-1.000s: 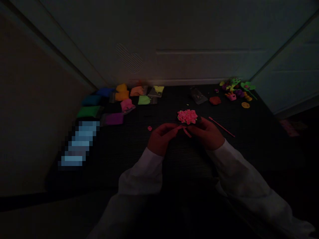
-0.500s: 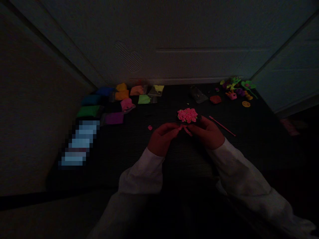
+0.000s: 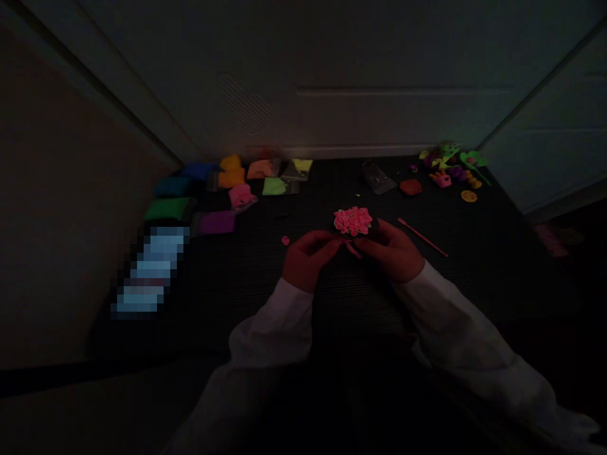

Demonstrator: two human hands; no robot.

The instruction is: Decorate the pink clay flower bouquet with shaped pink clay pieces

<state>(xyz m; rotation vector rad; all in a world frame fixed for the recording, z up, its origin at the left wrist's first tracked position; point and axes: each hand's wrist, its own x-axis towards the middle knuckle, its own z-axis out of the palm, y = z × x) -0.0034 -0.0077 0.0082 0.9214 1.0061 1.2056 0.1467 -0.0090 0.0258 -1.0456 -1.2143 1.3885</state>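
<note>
A small bouquet of pink clay roses (image 3: 353,220) in a dark wrap stands between my two hands. At its near side hangs a thin pink ribbon-like strip (image 3: 353,250). My left hand (image 3: 307,255) is closed, its thumb and fingers pinching at the bouquet's base where the strip starts. My right hand (image 3: 396,251) is closed too, fingers wrapped around the right side of the bouquet and thumb beside the strip. The dim light hides the lower part of the bouquet. A tiny pink clay piece (image 3: 285,241) lies left of my left hand.
Bags of coloured clay, among them a purple one (image 3: 217,222) and a green one (image 3: 168,209), lie at left beside a blurred lit screen (image 3: 152,272). A pink stick tool (image 3: 423,237) lies at right. Behind it are a red lump (image 3: 410,187) and several clay figures (image 3: 442,181).
The bouquet has shifted slightly left and tilted a little between my hands. My fingers have moved only a little, and the pink strip hangs slightly further left.
</note>
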